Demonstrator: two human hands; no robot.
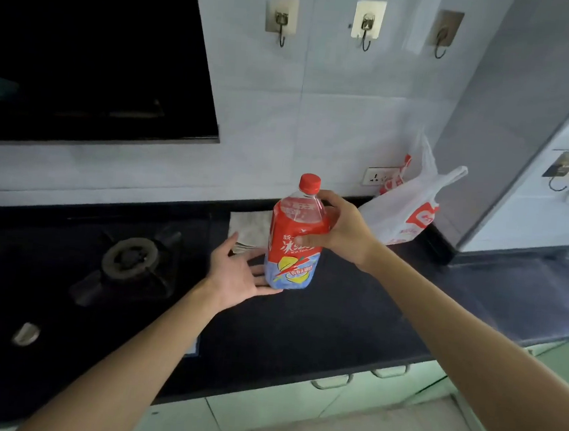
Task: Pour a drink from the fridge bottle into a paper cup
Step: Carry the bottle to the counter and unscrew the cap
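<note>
Dark countertop (335, 323) runs across the kitchen, with a gas burner (131, 258) at its left. Over it the left hand (236, 273) lies spread, palm up, touching the base of the capped bottle (294, 247), which the right hand (340, 228) grips around its upper body. Behind, a folded cloth (249, 227) and a plastic bag (407, 212) lie against the tiled wall (321, 98).

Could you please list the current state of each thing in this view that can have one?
Large plastic iced-tea bottle with red label: upright, held over the black countertop.
Red screw cap: on.
Right hand: grip closed on the bottle's upper part.
Left hand: open, palm up by the bottle's base.
Gas burner: unlit.
White plastic shopping bag: slumped against the wall.
Metal wall hooks: nothing hanging.
</note>
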